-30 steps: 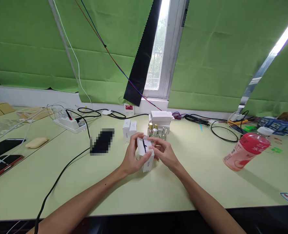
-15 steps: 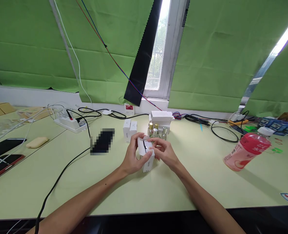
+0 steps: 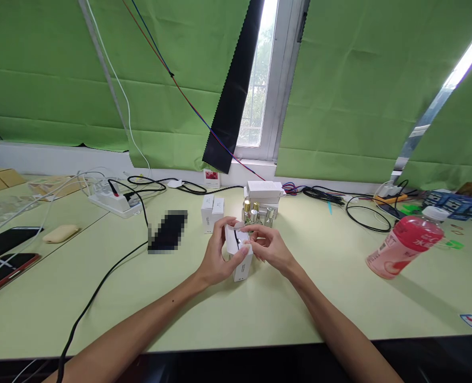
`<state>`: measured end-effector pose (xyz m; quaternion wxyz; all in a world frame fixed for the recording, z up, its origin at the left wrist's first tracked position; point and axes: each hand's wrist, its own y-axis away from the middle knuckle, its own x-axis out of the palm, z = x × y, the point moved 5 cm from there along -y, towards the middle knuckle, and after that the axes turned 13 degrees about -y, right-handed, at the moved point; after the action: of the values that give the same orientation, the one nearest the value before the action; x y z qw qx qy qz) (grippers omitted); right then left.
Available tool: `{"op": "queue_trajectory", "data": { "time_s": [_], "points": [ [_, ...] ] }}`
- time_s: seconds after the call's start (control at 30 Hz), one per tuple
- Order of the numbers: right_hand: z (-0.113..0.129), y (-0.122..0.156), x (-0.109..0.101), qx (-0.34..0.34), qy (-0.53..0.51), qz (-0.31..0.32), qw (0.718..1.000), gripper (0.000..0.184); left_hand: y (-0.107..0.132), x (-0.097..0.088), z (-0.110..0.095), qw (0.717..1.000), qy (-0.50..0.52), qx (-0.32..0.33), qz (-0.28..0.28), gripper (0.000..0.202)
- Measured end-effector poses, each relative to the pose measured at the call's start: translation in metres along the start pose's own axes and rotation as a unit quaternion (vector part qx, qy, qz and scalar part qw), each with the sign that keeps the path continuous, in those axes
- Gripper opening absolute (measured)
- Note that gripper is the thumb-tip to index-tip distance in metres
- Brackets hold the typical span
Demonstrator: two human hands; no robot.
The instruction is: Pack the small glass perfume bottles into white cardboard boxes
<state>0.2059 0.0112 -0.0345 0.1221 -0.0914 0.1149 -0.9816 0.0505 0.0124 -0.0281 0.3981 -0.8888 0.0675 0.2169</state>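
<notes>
Head view, pale green bench (image 3: 236, 314).

- Left hand (image 3: 217, 259): closed round the white box (image 3: 243, 267) from its left side, thumb across the front face, fingers curled behind.
- White box: near the middle of the bench, just in front of the person, standing on its lower end and tipped slightly. It looks to rest on the bench, though the contact is hard to make out.
- Right hand (image 3: 273, 250): fingertips pinched together at the box's top, on or right beside the raised flap (image 3: 231, 235).
- A dark thing (image 3: 236, 241) shows in the open mouth (too small to say what it is).

Around them:
- little bottles (image 3: 255, 214) with gold and silver caps, just behind the hands
- stacked white boxes (image 3: 264, 190) behind those
- two small boxes (image 3: 212, 211) upright to the left
- pink bottle (image 3: 403, 247) leaning, well apart on the right
- power strip (image 3: 114, 202) and black cable (image 3: 100, 282) on the left
- phones (image 3: 4, 250) at the far left edge

Step in hand, as I judge it: work at the top flap, with the mouth open and the contents partly in view. I cannot tell whether the box is being opened or shut.

Any next move calls for the left hand to brace the box while the right fingertips steer the flap lightly, since thin card creases easily. The dark thing has to sit clear of the rim.
</notes>
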Motion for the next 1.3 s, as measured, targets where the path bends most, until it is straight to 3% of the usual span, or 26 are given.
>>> {"op": "queue_trajectory", "data": {
  "time_s": [0.33, 1.0, 1.3],
  "points": [
    [0.0018, -0.0009, 0.0009, -0.021, 0.010, -0.001, 1.000, 0.031, 0.0000, -0.0005, -0.0006, 1.000, -0.003, 0.002, 0.001, 0.051],
    [-0.0048, 0.0010, 0.0041, -0.016, -0.076, 0.009, 0.997, 0.034, 0.0004, 0.0002, 0.0013, 1.000, 0.005, -0.005, 0.013, 0.053],
    [0.0008, 0.0027, -0.0023, -0.070, -0.078, -0.063, 0.992, 0.031, 0.0003, -0.0007, 0.0010, 1.000, 0.000, -0.004, 0.005, 0.049]
  ]
}}
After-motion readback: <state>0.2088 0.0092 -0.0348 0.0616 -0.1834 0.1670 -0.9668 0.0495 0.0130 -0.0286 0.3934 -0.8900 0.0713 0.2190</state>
